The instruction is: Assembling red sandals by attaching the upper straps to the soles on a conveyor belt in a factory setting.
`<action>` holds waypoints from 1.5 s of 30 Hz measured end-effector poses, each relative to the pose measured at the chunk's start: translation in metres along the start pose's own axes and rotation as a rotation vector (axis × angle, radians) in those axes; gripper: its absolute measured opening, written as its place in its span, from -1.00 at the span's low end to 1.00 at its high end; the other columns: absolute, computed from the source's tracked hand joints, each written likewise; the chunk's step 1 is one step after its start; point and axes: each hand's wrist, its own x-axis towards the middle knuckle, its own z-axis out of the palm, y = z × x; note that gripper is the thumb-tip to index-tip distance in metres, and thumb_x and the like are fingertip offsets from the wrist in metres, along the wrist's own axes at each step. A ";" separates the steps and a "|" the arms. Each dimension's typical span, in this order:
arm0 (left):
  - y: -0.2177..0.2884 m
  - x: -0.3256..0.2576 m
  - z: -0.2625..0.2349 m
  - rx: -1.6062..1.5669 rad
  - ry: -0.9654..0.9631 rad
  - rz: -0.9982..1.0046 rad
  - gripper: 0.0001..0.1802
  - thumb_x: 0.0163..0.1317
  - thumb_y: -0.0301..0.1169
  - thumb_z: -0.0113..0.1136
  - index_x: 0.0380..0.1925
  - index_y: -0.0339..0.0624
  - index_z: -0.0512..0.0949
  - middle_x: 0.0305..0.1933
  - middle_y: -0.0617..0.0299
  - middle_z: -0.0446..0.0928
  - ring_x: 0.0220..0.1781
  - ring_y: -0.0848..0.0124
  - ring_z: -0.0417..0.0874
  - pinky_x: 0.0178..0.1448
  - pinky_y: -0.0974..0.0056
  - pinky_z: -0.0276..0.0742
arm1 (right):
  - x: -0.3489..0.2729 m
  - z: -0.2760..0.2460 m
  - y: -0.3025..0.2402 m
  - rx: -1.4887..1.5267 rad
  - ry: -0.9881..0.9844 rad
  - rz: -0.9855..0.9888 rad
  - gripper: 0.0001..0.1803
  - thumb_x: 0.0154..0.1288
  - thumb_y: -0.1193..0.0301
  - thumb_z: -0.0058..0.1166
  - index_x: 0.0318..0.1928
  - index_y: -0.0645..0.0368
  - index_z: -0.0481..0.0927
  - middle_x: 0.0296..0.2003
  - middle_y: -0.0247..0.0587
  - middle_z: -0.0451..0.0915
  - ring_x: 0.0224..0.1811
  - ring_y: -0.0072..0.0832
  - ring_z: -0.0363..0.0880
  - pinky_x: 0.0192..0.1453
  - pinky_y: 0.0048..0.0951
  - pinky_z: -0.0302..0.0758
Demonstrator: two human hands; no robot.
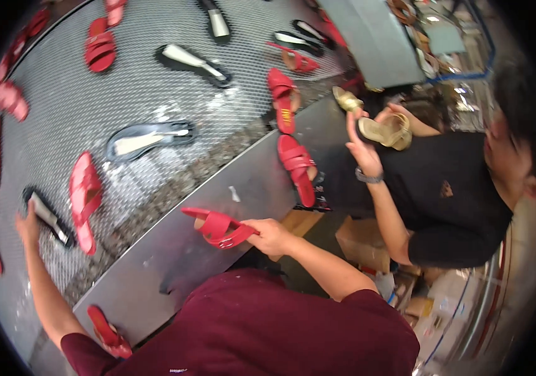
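Observation:
In my right hand [271, 237] is a red sandal [218, 228], gripped at one end above the metal ledge. My left hand [28, 223] reaches out to the left and has its fingers on the edge of a black shoe sole [49, 217] with a pale strip along its middle. That sole lies on the textured belt. Just right of it rests another red sandal [85, 200]. A further black sole [145, 140] lies beyond, pale strip upward.
Red sandals and black soles are spread over the grey textured belt [136, 94]. A metal ledge [218, 182] runs along its near side, with red sandals [297, 169] on it. At right, a co-worker [443, 194] holds a gold sandal [387, 130]. A cardboard box [362, 244] sits below.

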 end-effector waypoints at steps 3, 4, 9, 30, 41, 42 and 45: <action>0.001 0.036 0.022 0.170 0.043 -0.040 0.19 0.01 0.42 0.14 0.30 -0.50 0.27 0.32 -0.36 0.31 0.41 -0.08 0.29 0.48 0.07 0.15 | -0.007 0.014 0.019 -0.004 0.008 0.201 -0.63 0.27 0.34 0.06 0.08 0.14 0.56 -0.22 0.05 0.65 -0.11 -0.02 0.62 -0.04 -0.17 0.53; 0.018 0.037 0.039 0.142 0.011 -0.011 0.19 0.01 0.42 0.14 0.30 -0.50 0.27 0.32 -0.36 0.31 0.41 -0.08 0.29 0.48 0.07 0.15 | -0.011 0.019 0.029 -0.062 0.031 0.240 -0.66 0.27 0.35 0.10 0.04 0.15 0.58 -0.24 0.02 0.66 -0.16 -0.11 0.65 -0.06 -0.22 0.53; 0.056 0.030 0.058 0.071 -0.064 0.019 0.06 -0.02 0.33 0.24 0.13 -0.53 0.44 0.17 -0.30 0.48 0.26 -0.07 0.47 0.35 0.10 0.30 | -0.009 0.011 0.024 0.021 0.051 0.507 -0.63 0.16 0.24 0.21 -0.07 0.18 0.62 -0.27 0.05 0.66 -0.15 -0.10 0.65 -0.07 -0.22 0.52; -0.006 -0.209 -0.108 -1.687 -0.069 -0.303 -0.62 0.45 -0.34 -0.09 0.14 -0.31 0.48 0.18 0.03 0.52 0.22 0.21 0.52 0.37 0.04 0.38 | 0.005 -0.027 0.056 0.554 0.036 0.331 -0.76 0.36 0.31 0.15 -0.14 0.24 0.57 -0.40 -0.35 0.64 -0.40 -0.64 0.58 -0.33 -0.54 0.52; 0.312 -0.357 0.060 -1.837 -0.732 -0.392 -0.64 0.41 -0.41 -0.01 0.15 -0.29 0.46 -0.04 0.09 0.58 -0.03 0.29 0.61 0.14 0.19 0.50 | 0.031 -0.031 0.055 0.835 0.058 0.135 -0.84 0.42 0.48 0.05 -0.07 0.28 0.55 -0.31 -0.25 0.65 -0.33 -0.55 0.60 -0.21 -0.48 0.57; 0.310 -0.358 0.066 -1.879 -0.792 -0.401 -0.64 0.41 -0.42 -0.04 0.15 -0.30 0.45 -0.03 0.08 0.58 -0.01 0.27 0.61 0.15 0.18 0.51 | 0.036 -0.025 0.054 0.837 0.030 0.147 -0.84 0.42 0.48 0.05 -0.07 0.28 0.55 -0.31 -0.25 0.65 -0.33 -0.55 0.60 -0.21 -0.48 0.57; 0.307 -0.360 0.074 -1.951 -0.873 -0.400 -0.62 0.40 -0.41 -0.03 0.16 -0.31 0.44 -0.01 0.06 0.59 0.01 0.26 0.62 0.18 0.17 0.51 | 0.045 -0.009 0.054 0.866 -0.057 0.134 -0.85 0.41 0.48 0.06 -0.09 0.28 0.56 -0.33 -0.26 0.65 -0.32 -0.56 0.60 -0.21 -0.47 0.56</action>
